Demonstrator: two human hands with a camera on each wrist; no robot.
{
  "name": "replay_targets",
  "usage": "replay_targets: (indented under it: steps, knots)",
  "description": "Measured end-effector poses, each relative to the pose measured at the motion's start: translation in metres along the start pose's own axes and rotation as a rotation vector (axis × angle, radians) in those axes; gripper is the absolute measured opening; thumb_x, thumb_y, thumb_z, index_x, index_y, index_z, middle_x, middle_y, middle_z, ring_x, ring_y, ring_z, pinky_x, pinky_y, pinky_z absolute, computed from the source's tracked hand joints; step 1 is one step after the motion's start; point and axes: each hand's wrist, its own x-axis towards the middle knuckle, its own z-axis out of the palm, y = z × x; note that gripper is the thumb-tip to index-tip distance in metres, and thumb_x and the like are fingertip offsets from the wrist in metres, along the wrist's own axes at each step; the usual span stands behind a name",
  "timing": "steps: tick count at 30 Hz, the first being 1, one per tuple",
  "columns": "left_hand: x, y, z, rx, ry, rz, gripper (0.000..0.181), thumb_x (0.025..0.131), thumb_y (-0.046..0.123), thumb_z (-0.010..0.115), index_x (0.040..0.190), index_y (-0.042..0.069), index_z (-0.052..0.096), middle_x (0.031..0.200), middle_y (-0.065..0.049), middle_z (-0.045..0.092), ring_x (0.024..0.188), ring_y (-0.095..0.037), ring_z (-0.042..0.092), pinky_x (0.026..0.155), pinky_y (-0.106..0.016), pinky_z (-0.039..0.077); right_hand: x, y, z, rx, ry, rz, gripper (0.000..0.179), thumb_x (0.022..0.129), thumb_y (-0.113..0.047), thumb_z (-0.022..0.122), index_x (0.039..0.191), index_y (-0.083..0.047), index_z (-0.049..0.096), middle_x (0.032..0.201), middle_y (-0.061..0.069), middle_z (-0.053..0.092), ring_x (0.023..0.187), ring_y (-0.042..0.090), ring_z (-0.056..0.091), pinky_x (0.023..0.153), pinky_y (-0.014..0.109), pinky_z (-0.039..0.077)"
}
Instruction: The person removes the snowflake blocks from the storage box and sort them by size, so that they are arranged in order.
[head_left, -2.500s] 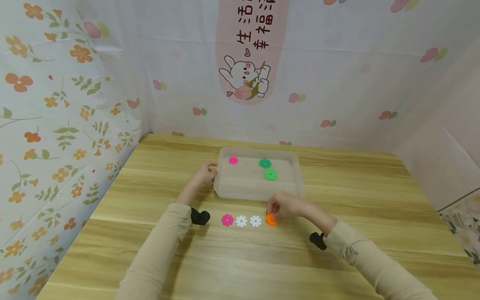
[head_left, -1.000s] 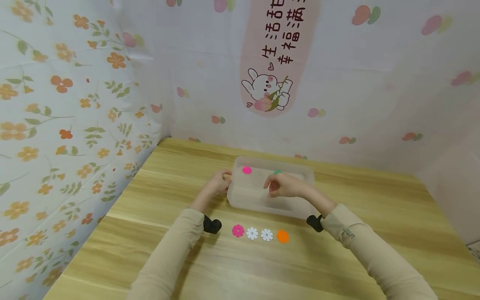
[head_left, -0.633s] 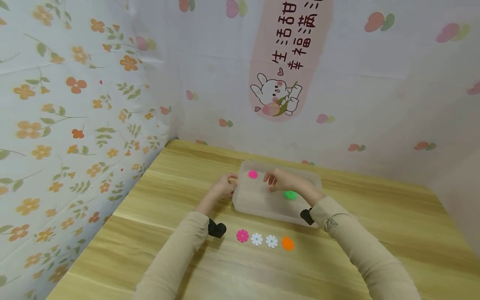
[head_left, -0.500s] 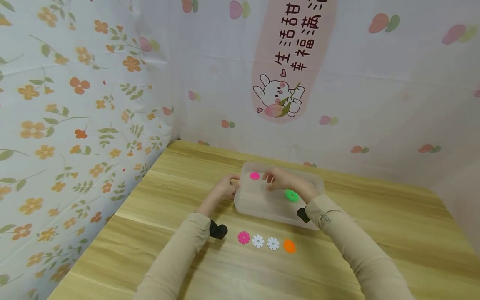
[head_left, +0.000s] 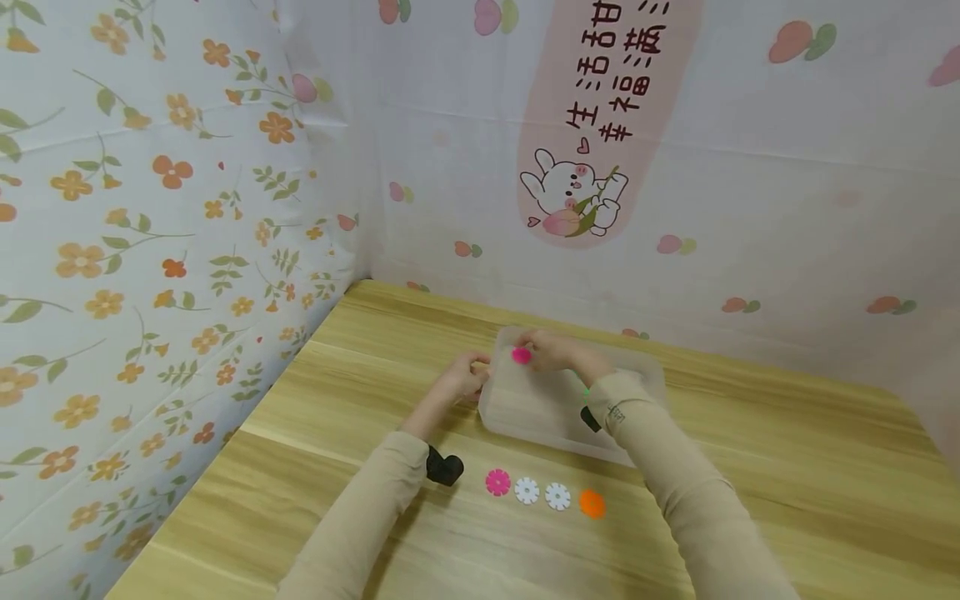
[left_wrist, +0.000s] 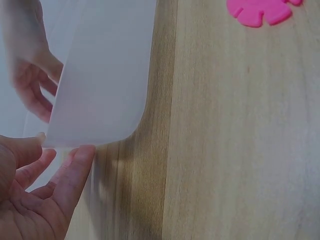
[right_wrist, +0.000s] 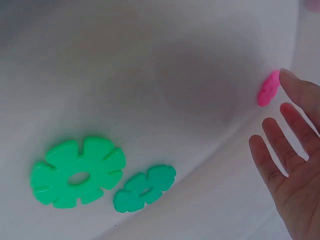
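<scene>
The left hand (head_left: 465,377) holds the left end of a translucent plastic box (head_left: 517,421), thumb at the rim and fingers against the outer wall. Inside the box, the right hand (head_left: 551,350) reaches to a pink notched disc (head_left: 521,356). In the right wrist view its fingers are spread, and the thumb tip overlaps the edge of that pink disc (right_wrist: 269,89). A bright green notched disc (right_wrist: 77,172) and a darker green one (right_wrist: 145,190) lie in the box, mostly hidden behind the right arm in the head view.
In front of the box a row of discs lies on the wooden table (head_left: 750,467): pink (head_left: 498,482), two white ones, first (head_left: 527,490) and second (head_left: 557,497), then orange (head_left: 592,503). Patterned cloth hangs behind and on the left.
The right hand has left the orange disc at the row's end and moved into the box, then left to the pink disc. The left hand stays on the box. The head view has shifted.
</scene>
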Motion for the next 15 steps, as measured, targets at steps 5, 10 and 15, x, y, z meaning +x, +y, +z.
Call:
replay_targets:
  steps: [5,10,15]
  knots:
    - [0.006,-0.008,0.001,0.016,-0.026,0.030,0.035,0.094,0.013,0.050,0.127,0.005,0.045,0.103,-0.019,0.058,0.088,-0.027,0.064,0.073,-0.035,0.057,-0.017,-0.035,0.000,-0.121,0.027,-0.040,0.045,0.079,0.007,0.056,0.123,0.011,0.049,0.126,0.026,0.052,0.122,0.039,0.044,0.105,0.046,0.036]
    - [0.007,-0.008,0.001,0.011,-0.023,0.040,0.034,0.094,0.012,0.050,0.127,0.003,0.045,0.103,-0.020,0.057,0.088,-0.028,0.063,0.074,-0.036,0.057,0.001,-0.013,0.009,-0.146,0.050,-0.028,0.032,0.075,0.004,0.065,0.106,0.004,0.061,0.105,0.019,0.062,0.101,0.031,0.057,0.091,0.039,0.048]
    - [0.002,-0.002,0.001,0.017,0.003,0.004,0.035,0.096,0.010,0.046,0.130,0.004,0.043,0.111,-0.021,0.054,0.096,-0.031,0.061,0.081,-0.037,0.055,0.048,0.069,0.035,-0.142,0.083,-0.102,0.029,0.068,-0.014,0.077,0.092,-0.006,0.063,0.086,0.007,0.061,0.078,0.019,0.056,0.069,0.027,0.048]
